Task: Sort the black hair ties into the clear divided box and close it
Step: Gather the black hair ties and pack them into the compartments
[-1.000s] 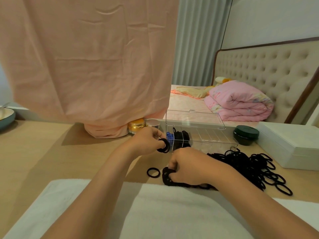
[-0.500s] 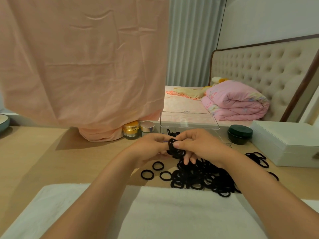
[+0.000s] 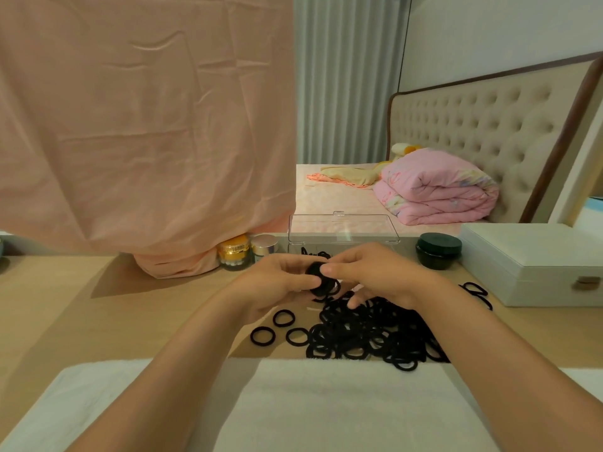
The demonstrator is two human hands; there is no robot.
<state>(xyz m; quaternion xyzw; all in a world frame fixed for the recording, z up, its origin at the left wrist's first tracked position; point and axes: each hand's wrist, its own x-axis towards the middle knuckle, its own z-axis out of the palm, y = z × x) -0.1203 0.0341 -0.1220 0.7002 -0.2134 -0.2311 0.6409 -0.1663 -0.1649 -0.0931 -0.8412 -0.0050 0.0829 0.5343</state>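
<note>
Head view | pinching bunch of black hair ties [image 3: 321, 281] between left hand [image 3: 277, 283] and right hand [image 3: 375, 275], fingertips together | held above loose pile [image 3: 365, 336] on table [image 3: 130, 321] | clear divided box [image 3: 342, 230] open just behind hands

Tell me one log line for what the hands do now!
left hand, right hand: pinch hair tie bunch | box lid: up | pile: on table

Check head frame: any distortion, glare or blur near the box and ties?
Head view: wide-angle bowing along the headboard; soft shadow under the pink cloth; faint sheen on the box lid; held ties merge into a dark blob; pile sharp.
</note>
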